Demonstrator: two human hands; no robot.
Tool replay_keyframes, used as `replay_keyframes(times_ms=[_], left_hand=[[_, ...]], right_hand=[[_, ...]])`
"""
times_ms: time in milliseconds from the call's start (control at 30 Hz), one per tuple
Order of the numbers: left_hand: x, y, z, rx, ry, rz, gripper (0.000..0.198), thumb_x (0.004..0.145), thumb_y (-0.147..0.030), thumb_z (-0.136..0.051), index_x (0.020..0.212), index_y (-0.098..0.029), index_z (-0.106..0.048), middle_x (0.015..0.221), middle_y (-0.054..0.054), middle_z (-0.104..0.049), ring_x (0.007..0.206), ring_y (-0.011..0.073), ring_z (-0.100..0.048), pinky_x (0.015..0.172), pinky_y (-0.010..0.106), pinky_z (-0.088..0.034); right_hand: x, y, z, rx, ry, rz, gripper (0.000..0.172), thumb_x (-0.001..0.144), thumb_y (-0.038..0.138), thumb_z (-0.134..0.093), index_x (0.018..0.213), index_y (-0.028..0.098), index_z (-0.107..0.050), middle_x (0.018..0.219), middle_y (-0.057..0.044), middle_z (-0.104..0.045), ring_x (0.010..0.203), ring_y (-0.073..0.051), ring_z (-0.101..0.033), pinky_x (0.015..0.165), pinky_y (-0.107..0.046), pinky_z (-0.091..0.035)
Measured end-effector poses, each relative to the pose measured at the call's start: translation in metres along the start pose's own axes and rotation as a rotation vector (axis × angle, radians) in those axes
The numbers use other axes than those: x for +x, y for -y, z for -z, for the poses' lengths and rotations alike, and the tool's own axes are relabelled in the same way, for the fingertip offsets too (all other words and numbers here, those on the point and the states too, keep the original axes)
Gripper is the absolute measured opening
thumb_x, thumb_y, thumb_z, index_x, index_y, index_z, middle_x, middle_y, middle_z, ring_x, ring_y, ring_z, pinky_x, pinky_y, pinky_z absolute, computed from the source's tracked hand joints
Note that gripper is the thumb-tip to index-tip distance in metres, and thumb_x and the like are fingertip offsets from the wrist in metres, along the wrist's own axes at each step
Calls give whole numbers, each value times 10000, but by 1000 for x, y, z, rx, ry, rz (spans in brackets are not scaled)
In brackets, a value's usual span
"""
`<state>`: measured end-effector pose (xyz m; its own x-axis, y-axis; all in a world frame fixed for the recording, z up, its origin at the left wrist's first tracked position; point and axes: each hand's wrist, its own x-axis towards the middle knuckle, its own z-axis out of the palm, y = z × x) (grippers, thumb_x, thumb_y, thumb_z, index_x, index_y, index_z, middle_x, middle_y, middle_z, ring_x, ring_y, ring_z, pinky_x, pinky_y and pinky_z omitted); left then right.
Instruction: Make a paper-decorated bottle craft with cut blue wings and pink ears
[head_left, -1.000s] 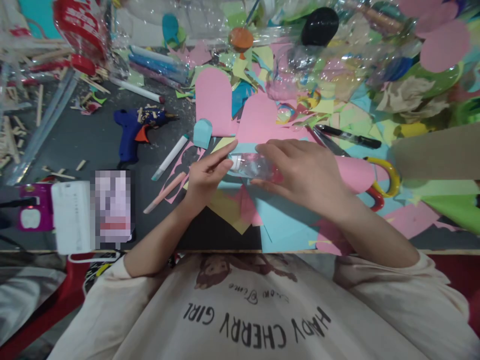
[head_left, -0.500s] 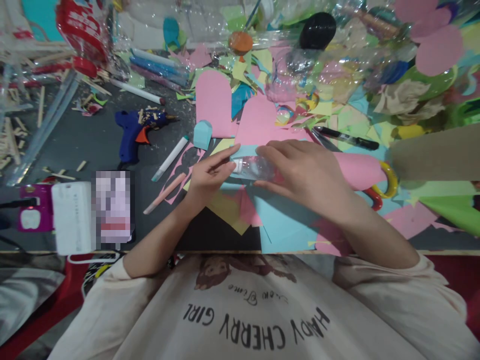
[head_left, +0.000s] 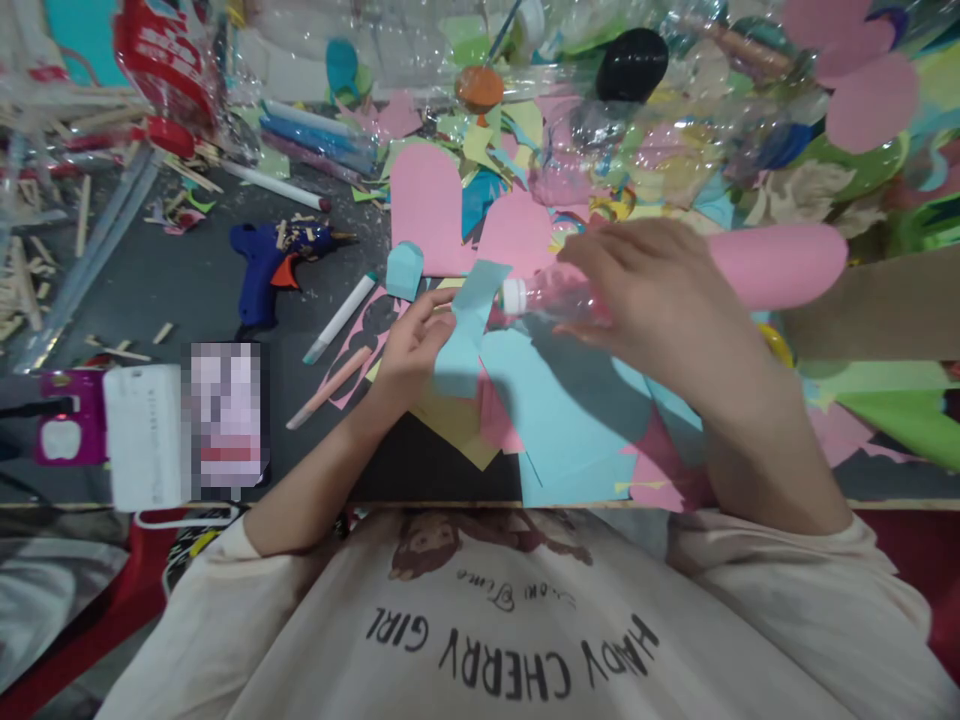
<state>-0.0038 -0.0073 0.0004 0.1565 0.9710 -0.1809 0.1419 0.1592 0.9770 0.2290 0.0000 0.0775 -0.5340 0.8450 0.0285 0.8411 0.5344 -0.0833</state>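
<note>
My right hand [head_left: 652, 290] is wrapped round a clear plastic bottle [head_left: 551, 297] with a white cap, which lies on its side with the cap toward the left. A rounded pink paper piece [head_left: 780, 265] sticks out to the right behind this hand and seems to go with the bottle. In my left hand [head_left: 416, 345] a light blue paper strip [head_left: 469, 325] is pinched between thumb and fingers, standing close to the cap. Light blue paper sheets [head_left: 570, 410] lie beneath both hands. Two pink rounded cut-outs lie beyond them, one a tall paper arch [head_left: 427, 205].
A blue glue gun [head_left: 281, 260] lies at the left, near markers [head_left: 341, 318], a phone [head_left: 226, 415] and a white power bank [head_left: 146, 435]. Yellow scissor handles [head_left: 776, 345] show at the right beside brown cardboard [head_left: 870, 305]. Plastic bottles and paper scraps crowd the back.
My right hand has lifted the bottle and shifted it right and away from me, along with the pink paper. The blue strip has come away from the bottle in my left hand.
</note>
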Motion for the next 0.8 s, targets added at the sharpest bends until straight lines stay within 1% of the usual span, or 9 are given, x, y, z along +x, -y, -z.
replay_keyframes(times_ms=[133,200,300,400,467,600,633,733,800], left_hand=[[1,5,-3,-69,31,25,460,774,-376,-658,1194,-229,-543,811,32,-701,667,148,-658,603,247,-522],[0,8,-4,-45,-9,-9,526,763,-367,-669,1244,-254,-491,876,42,-704,715,151,-667,613,242,-522],[-2,9,-4,40,-111,-116,469,748,-316,-662,1188,-265,-508,999,49,-686,834,153,-674,619,219,-514],[-4,8,-3,162,-119,-179,255,783,-268,-599,1036,-245,-579,996,35,-687,829,138,-668,630,207,-515],[-5,7,-3,262,-62,-206,161,815,-238,-542,951,-232,-628,1012,36,-704,820,133,-662,678,216,-531],[-6,8,-4,367,12,-235,256,836,-210,-502,1030,-222,-670,1162,46,-692,819,120,-661,746,235,-552],[-6,9,-4,380,17,-250,281,835,-213,-511,1070,-218,-665,1176,51,-686,819,120,-663,767,245,-557],[-6,13,-3,434,55,-346,324,839,-256,-558,1146,-205,-648,1178,75,-688,975,177,-667,891,308,-545],[-5,15,-2,487,106,-392,350,862,-330,-574,1185,-209,-634,1197,91,-688,1102,224,-638,965,354,-514]], right_hand=[[7,-26,-8,-51,-120,-116,445,880,277,-659,1299,158,-567,1546,-235,-384,1426,-407,-320,1049,-617,-304],[13,-35,-14,-70,-178,-185,489,924,310,-592,1388,186,-500,1598,-231,-281,1461,-396,-247,1029,-621,-300],[23,-39,-17,-90,-216,-363,438,947,354,-529,1314,116,-562,1448,-278,-484,1331,-373,-429,986,-527,-355],[26,-32,-14,-67,-61,-492,369,976,311,-407,1136,98,-662,1120,-239,-696,998,-311,-630,745,-398,-410],[22,-25,-10,-74,41,-567,383,970,318,-393,1104,113,-687,959,-203,-736,815,-279,-651,602,-355,-333],[-2,-22,-9,-130,133,-620,354,924,324,-468,1098,121,-701,858,-211,-736,679,-262,-615,553,-349,-244],[-10,-26,-11,-161,134,-653,337,909,312,-485,1096,140,-707,870,-216,-738,679,-273,-611,555,-358,-241],[-37,-50,-26,-139,57,-584,346,866,303,-516,1101,151,-720,1013,-254,-730,833,-308,-620,579,-382,-291],[-53,-69,-40,-147,-13,-641,350,758,250,-595,1069,157,-727,982,-257,-731,804,-321,-612,570,-387,-298]])
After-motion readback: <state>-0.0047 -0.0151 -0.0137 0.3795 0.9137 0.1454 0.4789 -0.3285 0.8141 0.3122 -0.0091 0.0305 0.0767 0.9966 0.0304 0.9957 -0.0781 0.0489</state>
